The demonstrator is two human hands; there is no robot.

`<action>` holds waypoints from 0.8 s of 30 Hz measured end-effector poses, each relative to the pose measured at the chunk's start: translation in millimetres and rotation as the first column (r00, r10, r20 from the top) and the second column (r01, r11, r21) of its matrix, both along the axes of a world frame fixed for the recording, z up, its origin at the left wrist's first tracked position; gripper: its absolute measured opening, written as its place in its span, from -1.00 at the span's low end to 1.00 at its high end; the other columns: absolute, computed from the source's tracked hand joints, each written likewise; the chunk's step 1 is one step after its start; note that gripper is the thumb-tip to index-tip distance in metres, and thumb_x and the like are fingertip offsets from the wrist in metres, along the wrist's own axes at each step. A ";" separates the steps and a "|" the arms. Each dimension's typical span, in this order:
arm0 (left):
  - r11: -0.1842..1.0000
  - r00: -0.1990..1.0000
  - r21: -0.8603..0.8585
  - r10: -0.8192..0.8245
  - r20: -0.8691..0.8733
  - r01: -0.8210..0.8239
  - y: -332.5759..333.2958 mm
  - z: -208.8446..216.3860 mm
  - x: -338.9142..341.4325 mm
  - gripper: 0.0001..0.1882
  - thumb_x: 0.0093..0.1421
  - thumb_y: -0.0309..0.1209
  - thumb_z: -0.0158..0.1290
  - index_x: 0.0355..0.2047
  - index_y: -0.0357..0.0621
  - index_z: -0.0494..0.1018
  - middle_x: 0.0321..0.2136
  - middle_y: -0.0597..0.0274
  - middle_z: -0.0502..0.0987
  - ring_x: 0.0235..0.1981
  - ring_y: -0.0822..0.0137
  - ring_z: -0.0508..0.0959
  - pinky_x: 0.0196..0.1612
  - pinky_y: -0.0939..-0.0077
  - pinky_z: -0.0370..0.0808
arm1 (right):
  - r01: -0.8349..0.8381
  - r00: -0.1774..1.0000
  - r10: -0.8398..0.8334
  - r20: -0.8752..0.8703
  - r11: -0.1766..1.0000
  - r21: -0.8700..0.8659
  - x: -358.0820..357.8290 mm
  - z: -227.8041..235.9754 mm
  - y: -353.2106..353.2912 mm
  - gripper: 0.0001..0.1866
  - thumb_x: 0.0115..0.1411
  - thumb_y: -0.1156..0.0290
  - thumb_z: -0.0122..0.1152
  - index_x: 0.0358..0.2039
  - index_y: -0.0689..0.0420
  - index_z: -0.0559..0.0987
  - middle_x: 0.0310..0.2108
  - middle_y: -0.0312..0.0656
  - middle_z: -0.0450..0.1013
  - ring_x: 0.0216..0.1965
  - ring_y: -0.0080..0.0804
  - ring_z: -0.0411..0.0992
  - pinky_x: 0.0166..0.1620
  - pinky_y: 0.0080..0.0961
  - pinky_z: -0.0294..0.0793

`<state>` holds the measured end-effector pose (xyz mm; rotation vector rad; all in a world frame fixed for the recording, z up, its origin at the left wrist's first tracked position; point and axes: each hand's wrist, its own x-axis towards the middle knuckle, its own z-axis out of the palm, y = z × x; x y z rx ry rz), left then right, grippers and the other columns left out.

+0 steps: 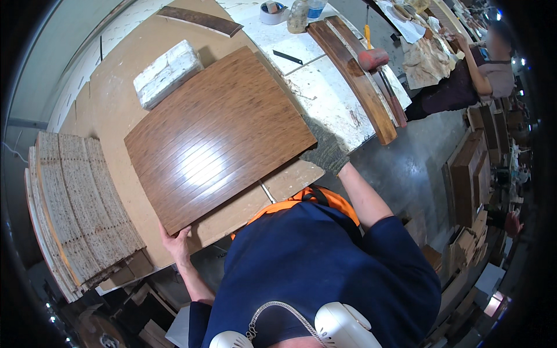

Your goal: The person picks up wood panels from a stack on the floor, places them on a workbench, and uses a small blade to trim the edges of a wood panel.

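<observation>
Right now the bare left hand grips the lower corner of a glossy brown wooden panel lying mid-frame on the workbench; the gloved right hand clasps its right corner.

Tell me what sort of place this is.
Most likely a woodworking or furniture workshop. The person's left hand and gloved right hand grip a glossy slatted wood panel on a worn workbench, with curved wooden strips and a stack of rough boards alongside.
</observation>
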<state>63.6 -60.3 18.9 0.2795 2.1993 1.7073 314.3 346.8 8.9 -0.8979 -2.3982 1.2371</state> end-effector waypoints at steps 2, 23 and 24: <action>0.999 0.999 0.015 0.029 0.028 -0.030 -0.4 -2.2 1.2 -0.08 -0.19 -0.84 0.16 0.24 -0.24 0.10 0.06 0.14 0.34 -0.02 0.30 0.42 -0.02 0.45 0.45 | 0.000 1.000 0.000 0.003 1.000 -0.005 -2.6 2.9 0.1 -0.03 -0.25 0.36 0.45 0.23 0.10 0.21 0.10 0.05 0.30 0.13 -0.06 0.27 0.17 -0.30 0.25; 0.984 0.987 0.093 0.157 -0.023 -0.154 9.1 -3.0 16.9 -0.05 -0.11 -0.80 0.15 0.30 -0.20 -0.01 0.12 0.09 0.28 0.07 0.28 0.35 0.07 0.41 0.37 | 0.021 0.997 -0.025 -0.066 0.998 -0.059 8.4 11.8 -7.1 -0.26 -0.07 0.47 0.29 0.18 0.16 0.28 0.08 0.00 0.35 0.09 -0.24 0.31 0.16 -0.38 0.24; 0.982 0.987 0.105 0.159 -0.006 -0.157 8.5 -5.8 18.1 -0.06 -0.10 -0.80 0.14 0.29 -0.20 -0.01 0.12 0.09 0.29 0.07 0.28 0.35 0.08 0.41 0.37 | 0.051 0.997 -0.053 -0.050 0.998 -0.046 9.1 13.0 -11.6 -0.28 -0.06 0.46 0.29 0.17 0.16 0.30 0.07 0.01 0.35 0.08 -0.21 0.32 0.15 -0.37 0.24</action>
